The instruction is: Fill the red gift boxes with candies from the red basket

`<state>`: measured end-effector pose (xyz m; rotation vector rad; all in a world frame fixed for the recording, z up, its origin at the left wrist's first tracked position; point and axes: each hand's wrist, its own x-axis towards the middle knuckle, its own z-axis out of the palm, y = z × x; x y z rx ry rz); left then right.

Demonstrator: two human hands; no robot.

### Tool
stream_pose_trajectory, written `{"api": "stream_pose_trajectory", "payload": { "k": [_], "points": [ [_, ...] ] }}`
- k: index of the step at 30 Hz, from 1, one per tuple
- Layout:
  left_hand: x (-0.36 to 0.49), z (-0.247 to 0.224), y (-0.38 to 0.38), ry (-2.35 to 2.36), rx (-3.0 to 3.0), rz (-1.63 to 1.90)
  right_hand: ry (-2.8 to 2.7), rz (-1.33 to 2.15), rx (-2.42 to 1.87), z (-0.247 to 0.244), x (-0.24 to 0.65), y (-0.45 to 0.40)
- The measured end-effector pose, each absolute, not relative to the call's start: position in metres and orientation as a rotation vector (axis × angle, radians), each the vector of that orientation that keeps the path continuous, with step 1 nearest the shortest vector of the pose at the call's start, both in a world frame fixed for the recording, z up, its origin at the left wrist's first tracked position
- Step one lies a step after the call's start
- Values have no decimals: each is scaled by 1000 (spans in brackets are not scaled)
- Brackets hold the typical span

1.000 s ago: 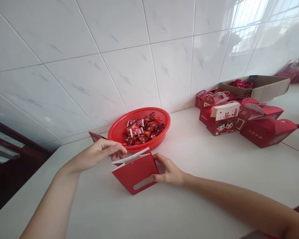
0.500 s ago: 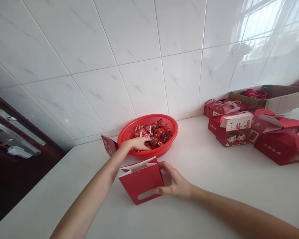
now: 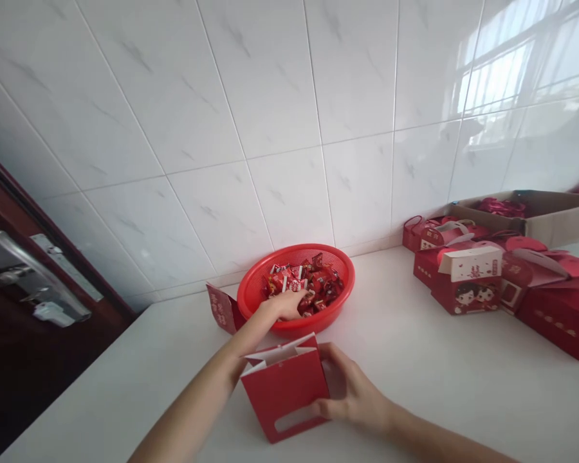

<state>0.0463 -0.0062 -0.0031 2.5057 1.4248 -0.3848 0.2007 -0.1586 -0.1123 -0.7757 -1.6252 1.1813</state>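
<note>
Red, open-topped cardboard box with a white inside [image 3: 287, 391] is upright at the white table [image 3: 400, 360], open end up, just in front of a red plastic basket with a perforated wall [image 3: 346, 292]. An oblong cutout shows low on its near face. The right hand [image 3: 354, 392] has its fingers closed around the box's right side, the thumb pressed on the near face by the end of the cutout. The left hand [image 3: 289, 305] is down inside the basket, fingers partly curled among small, shiny, red-wrapped packets [image 3: 324, 283]; whether they have hold of one, I cannot tell. The left forearm passes just beside the box. A dark red card piece with pale lettering [image 3: 222, 308] stands beside the basket on the left. Well apart, to the right, are red boxes with printed cartoon faces and lettering [image 3: 475, 294], near a brown cardboard tray [image 3: 562, 222].
</note>
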Motion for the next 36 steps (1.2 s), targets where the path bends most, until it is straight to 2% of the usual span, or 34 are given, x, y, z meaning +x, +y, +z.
{"api": "stream_pose_trajectory", "payload": {
  "k": [21,36],
  "points": [
    [47,-8,-3,1286,2410,-288,-1671,1201,-764,-112,202,-157],
    [44,-7,-1,1219,2360,549,-1660,1204,-770,-101,204,-160]
  ]
}}
